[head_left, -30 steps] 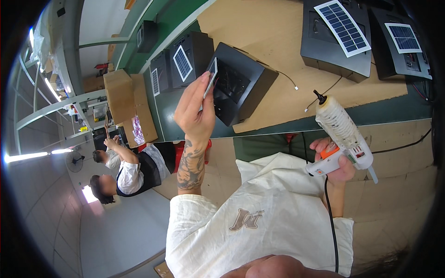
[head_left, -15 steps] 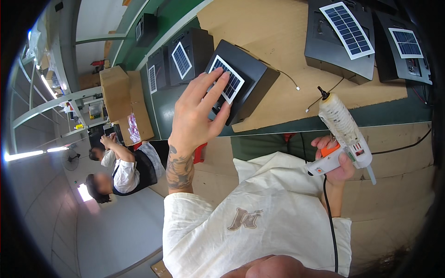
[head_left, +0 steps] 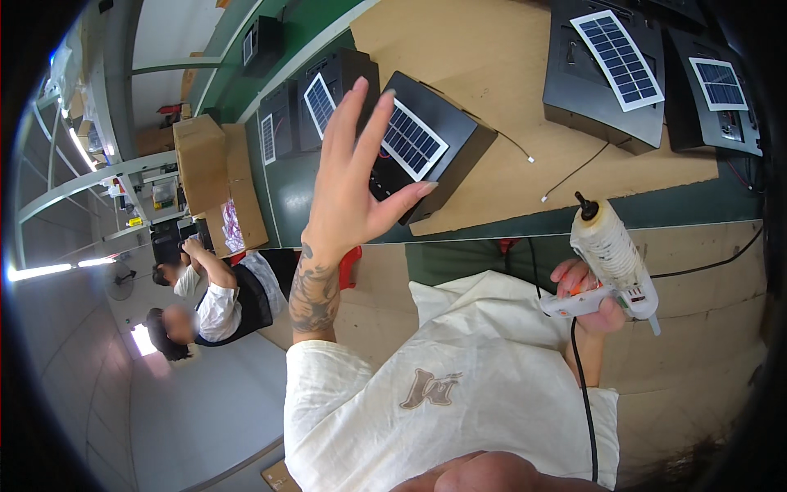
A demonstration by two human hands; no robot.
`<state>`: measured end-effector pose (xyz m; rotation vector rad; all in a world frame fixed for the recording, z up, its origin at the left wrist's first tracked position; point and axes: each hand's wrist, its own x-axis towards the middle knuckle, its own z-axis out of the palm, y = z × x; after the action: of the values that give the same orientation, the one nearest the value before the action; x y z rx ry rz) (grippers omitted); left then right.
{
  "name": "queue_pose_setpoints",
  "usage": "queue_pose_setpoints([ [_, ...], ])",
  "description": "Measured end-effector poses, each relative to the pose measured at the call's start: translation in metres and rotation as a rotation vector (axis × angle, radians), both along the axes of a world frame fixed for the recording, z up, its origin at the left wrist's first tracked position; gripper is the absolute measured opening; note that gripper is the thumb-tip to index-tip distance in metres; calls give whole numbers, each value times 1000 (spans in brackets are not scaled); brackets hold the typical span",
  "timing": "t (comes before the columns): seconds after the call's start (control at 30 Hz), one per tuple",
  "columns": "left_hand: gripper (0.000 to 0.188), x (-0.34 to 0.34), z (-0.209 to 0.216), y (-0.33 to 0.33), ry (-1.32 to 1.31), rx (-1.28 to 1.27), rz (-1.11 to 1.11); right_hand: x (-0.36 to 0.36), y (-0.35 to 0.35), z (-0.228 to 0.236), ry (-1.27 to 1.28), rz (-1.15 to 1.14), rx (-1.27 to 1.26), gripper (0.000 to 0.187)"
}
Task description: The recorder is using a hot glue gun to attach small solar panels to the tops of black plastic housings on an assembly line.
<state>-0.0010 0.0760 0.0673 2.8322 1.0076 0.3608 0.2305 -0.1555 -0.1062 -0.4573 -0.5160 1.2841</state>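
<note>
My left hand is open, fingers stretched out and thumb spread, over the near left side of a black box. On that box lies a small white-edged solar panel, set at a slant; whether my fingers touch it I cannot tell. A thin dark cable with a white plug trails from the box. My right hand grips the handle of a white hot glue gun with an orange trigger. The gun's dark nozzle points up toward the table, apart from the boxes.
At the right, more black boxes carry solar panels; others stand at the left. A cardboard sheet covers part of the green table. A black cord hangs by my right arm. Two people work at the left.
My left hand has lifted off the solar panel and spread its fingers. The panel has turned and sits farther right on the box. The glue gun has dipped slightly.
</note>
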Motion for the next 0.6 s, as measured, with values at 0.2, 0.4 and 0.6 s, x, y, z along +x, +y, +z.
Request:
queue_pose_setpoints([
  [0.2, 106, 18, 0, -6, 230, -64, 142, -2, 8, 12, 3, 29, -31, 37],
  [0.4, 107, 18, 0, -11, 269, -22, 163, -7, 12, 17, 82, 42, 57, 40],
  [0.6, 95, 6, 15, -22, -184, -273, 100, -8, 15, 33, 26, -15, -44, 41],
])
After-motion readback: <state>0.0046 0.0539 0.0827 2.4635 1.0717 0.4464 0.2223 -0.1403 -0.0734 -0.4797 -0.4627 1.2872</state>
